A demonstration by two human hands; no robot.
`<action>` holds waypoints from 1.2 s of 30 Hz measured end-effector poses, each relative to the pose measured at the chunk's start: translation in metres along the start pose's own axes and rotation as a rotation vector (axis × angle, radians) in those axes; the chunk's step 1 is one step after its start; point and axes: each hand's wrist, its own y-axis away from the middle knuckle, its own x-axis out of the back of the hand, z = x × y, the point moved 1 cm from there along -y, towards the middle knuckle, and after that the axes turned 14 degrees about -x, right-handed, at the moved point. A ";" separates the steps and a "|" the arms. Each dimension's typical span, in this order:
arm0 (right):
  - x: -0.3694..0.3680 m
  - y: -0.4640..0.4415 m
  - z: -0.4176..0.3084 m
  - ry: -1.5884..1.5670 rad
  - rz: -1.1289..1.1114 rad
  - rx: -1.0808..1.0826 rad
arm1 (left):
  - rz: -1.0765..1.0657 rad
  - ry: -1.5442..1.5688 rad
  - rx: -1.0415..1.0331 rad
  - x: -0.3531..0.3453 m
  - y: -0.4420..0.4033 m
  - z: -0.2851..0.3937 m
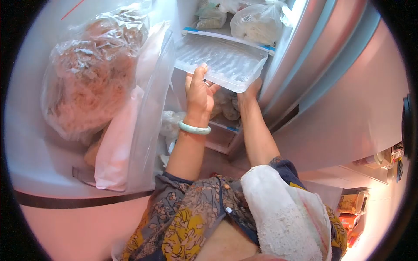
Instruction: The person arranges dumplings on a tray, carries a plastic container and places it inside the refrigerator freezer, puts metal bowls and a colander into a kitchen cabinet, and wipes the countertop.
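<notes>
a ribbed clear plastic tray [220, 58] spans the refrigerator [287, 56] opening, long axis crosswise, right end slanting nearer. the left hand [201, 93] clasps its front rim, thumb on top; the right hand [251, 90] meets the right corner, grip hidden. plastic bags [257, 24] sit above.

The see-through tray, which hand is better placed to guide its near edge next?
Probably the left hand: its thumb is up at the near edge of the tray, with fingers lower down. The right hand is at the right corner, partly hidden.
</notes>
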 end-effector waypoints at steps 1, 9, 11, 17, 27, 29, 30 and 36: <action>-0.009 0.014 -0.006 -0.006 0.004 0.009 | 0.012 -0.005 -0.002 0.000 0.001 -0.002; -0.009 0.027 -0.006 -0.023 -0.042 -0.038 | -0.065 -0.015 0.016 0.009 -0.011 -0.031; 0.002 0.021 0.001 0.038 -0.054 0.008 | -0.107 -0.021 0.001 0.008 -0.019 -0.037; 0.001 0.013 -0.005 0.092 -0.038 -0.042 | -0.169 0.075 0.017 0.010 -0.038 -0.055; 0.000 0.014 0.001 0.063 0.075 -0.158 | -0.226 0.040 0.107 0.003 -0.058 -0.065; -0.006 0.016 -0.001 0.008 0.175 -0.188 | -0.241 0.039 0.151 -0.005 -0.063 -0.064; -0.002 0.015 0.000 0.010 0.132 -0.167 | -0.231 -0.040 0.181 -0.008 -0.067 -0.064; 0.008 0.011 0.001 0.022 0.124 -0.249 | -0.268 -0.555 0.279 -0.011 -0.078 -0.057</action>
